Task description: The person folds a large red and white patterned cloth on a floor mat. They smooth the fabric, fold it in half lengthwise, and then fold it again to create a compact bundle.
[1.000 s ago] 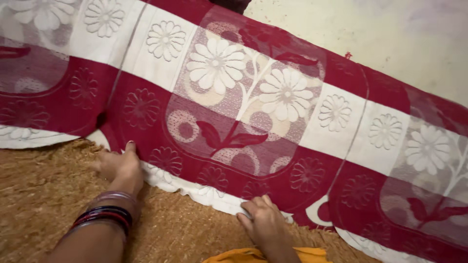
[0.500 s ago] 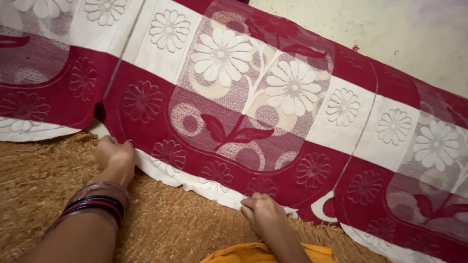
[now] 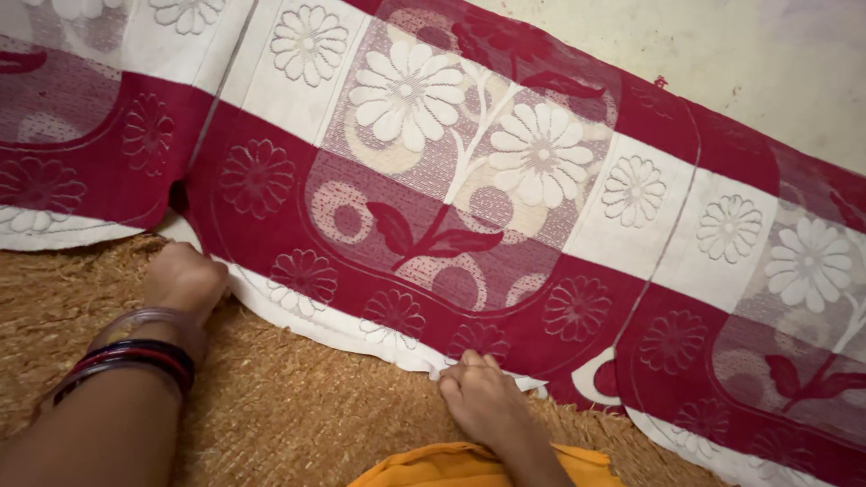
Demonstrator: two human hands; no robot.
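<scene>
Cloth (image 3: 469,207), red and cream with flower pattern, spread flat over coarse brown mat (image 3: 289,415), its scalloped cream edge running just at the fingertips of both hands. Left hand (image 3: 185,280) closed on that edge, fingers curled and pressed together, tips hidden under the cloth, so exact pinch not clear. Bangles (image 3: 135,356), dark and red, on the left wrist, behind the fingers. Right hand (image 3: 483,397) at the edge too, fingers bent and close together, pinching the cream border between thumb and fingertips. Orange fabric (image 3: 469,464) just behind the right wrist. Pale floor (image 3: 722,63) beyond the cloth, far from the fingers.
</scene>
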